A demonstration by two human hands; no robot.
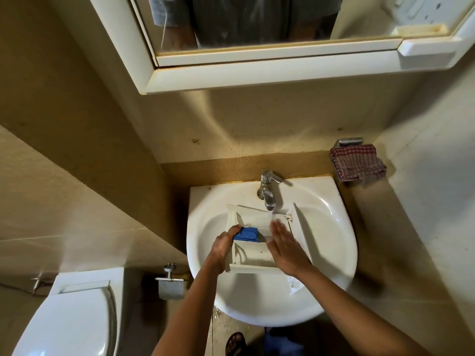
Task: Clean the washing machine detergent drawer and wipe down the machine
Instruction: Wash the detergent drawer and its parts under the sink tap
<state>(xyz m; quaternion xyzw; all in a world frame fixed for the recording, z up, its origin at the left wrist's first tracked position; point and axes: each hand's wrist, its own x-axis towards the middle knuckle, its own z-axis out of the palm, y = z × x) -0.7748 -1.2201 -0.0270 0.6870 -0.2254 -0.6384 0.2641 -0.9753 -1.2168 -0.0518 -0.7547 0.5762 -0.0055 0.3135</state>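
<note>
Fingers [236, 230] of the left hand [223, 244] curl over the left wall of the detergent drawer [253, 256], just beside its blue insert [246, 233], and grip it. The right hand [285, 249] lies flat inside the drawer, its fingers [277, 227] straight and together, their tips reaching into the water [271, 215] that falls from the tap [267, 191]. The drawer sits tilted in the basin [343, 242], its far end under the spout and its near end toward the person.

The step in hand looks like rinsing and rubbing out the drawer's compartments. To do it well, the left hand should hold the drawer steady and tip it so the water runs through each compartment and drains off the near edge rather than pooling. The flat right hand suits the broad floor, but the corners and the seams along the dividers probably need fingertips or a nail worked into them, since residue tends to cake there. The blue insert likely hides a pocket beneath it; lifting it out, if it comes free, would let that part be rinsed too. Wet plastic is slippery, so a firm grip matters against the hard basin.

A checked cloth [357, 163] hangs on the wall at the right, near enough to serve for wiping afterwards.
</note>
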